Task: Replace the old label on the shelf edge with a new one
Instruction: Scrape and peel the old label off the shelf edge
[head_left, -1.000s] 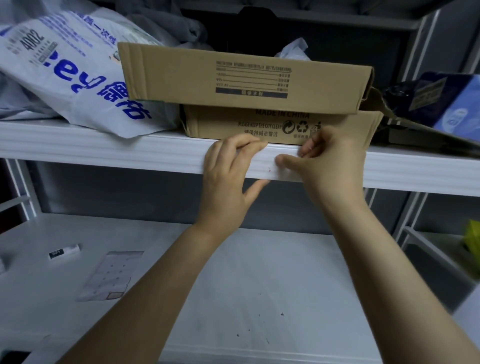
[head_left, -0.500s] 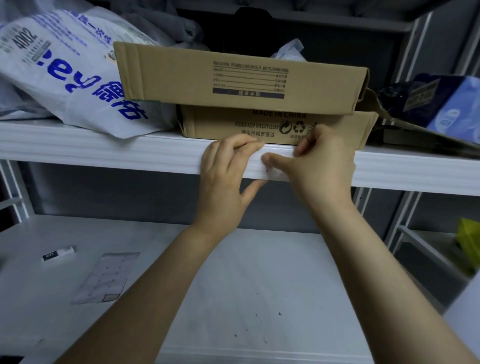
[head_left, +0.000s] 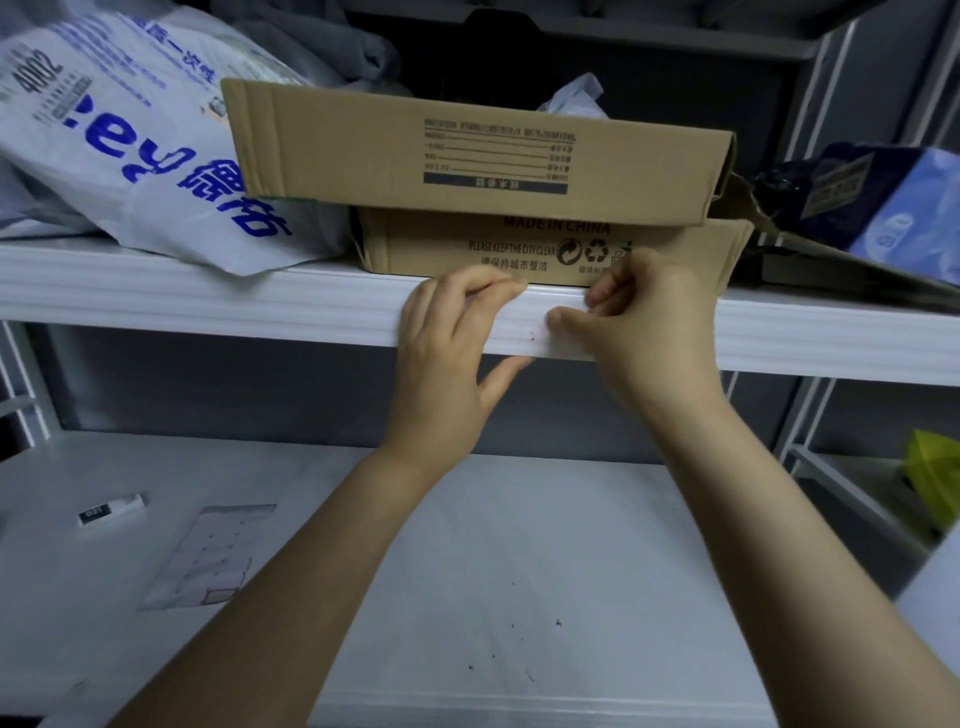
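One label (head_left: 530, 332), white strip, long axis along the shelf edge (head_left: 208, 306), between the hands: left hand (head_left: 447, 353) grips the edge beside it; right hand (head_left: 654, 332), nearer, pinches its right end.

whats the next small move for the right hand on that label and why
Probably peel gently leftward with the right hand: its thumb and curled fingers seem to pinch the white label at its upper right, while the left hand grips the shelf edge beside it, steadying. Whether a corner has lifted is unclear.
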